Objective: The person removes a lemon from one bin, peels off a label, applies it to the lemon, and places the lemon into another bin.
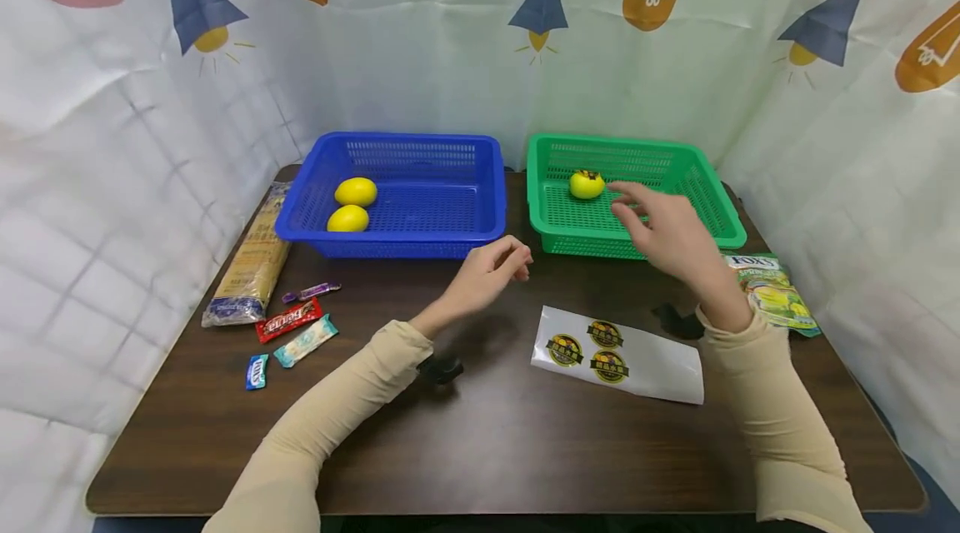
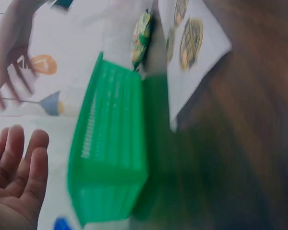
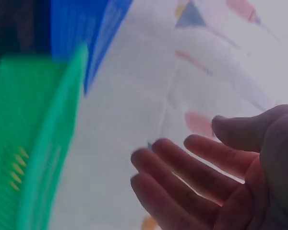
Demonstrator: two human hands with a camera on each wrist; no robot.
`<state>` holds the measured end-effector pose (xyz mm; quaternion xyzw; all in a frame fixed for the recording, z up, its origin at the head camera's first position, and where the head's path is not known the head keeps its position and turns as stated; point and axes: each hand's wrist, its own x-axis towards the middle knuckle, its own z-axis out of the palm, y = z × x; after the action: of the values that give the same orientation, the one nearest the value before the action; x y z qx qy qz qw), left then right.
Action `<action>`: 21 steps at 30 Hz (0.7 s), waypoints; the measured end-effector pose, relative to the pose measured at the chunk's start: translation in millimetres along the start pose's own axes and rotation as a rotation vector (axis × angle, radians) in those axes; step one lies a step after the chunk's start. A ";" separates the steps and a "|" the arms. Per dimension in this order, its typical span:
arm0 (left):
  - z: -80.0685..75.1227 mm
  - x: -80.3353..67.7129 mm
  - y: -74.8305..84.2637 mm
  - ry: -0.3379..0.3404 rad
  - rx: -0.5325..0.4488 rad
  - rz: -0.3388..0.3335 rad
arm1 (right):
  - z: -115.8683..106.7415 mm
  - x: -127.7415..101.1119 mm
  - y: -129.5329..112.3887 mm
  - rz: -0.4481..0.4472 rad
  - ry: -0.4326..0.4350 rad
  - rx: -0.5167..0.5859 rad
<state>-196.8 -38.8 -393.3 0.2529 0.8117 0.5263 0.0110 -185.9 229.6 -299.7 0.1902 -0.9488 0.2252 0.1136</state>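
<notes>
From the head camera, the right hand [image 1: 667, 233] hangs over the green basket [image 1: 716, 191], fingers loosely spread and holding nothing, its fingertips just beside a yellow fruit [image 1: 587, 184] that bears a dark sticker and sits on the basket floor near the back left corner. The left hand [image 1: 491, 266] floats above the dark surface [image 1: 487, 441] in front of the gap between the two baskets, fingers gently curled, nothing in it. The blue basket [image 1: 397, 243] stands to the left of the green one, and two plain yellow fruits [image 1: 352, 205] lie side by side in its left end. A white sticker sheet [image 1: 652, 366] with three round stickers lies flat near the right forearm, and a green snack bag [image 1: 772, 291] rests by the right edge. Over on the left, a long packet [image 1: 251, 262] and a scatter of small sweets [image 1: 288, 321] lie on the surface. Over to the left wrist camera, blurred: the left hand [image 2: 17, 182] shows palm up with fingers relaxed and empty, the green basket [image 2: 110, 158] just beyond it, the sticker sheet [image 2: 192, 52] further off. The right wrist camera, blurred too: the right hand [image 3: 221, 177] is open-palmed, fingers parted, gripping nothing, with the rim of the green basket [image 3: 43, 143] to its left and the blue basket [image 3: 86, 33] behind.
</notes>
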 end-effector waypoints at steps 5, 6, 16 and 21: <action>-43.9 -7.0 -1.4 0.046 0.064 0.061 | 34.6 -28.2 -10.9 -0.030 -0.124 0.032; -54.0 -5.9 -2.5 0.063 0.081 0.059 | 40.3 -31.1 -12.4 -0.029 -0.150 0.042; -179.4 26.2 -23.8 0.156 0.329 -0.179 | 80.7 -11.0 -40.0 -0.109 -0.276 0.178; -222.3 44.6 -39.7 0.067 0.413 -0.342 | 97.3 17.6 -48.8 -0.142 -0.196 0.170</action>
<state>-314.6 -221.2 -317.3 0.0916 0.9327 0.3481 0.0211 -194.3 138.0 -360.6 0.2867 -0.9171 0.2763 0.0195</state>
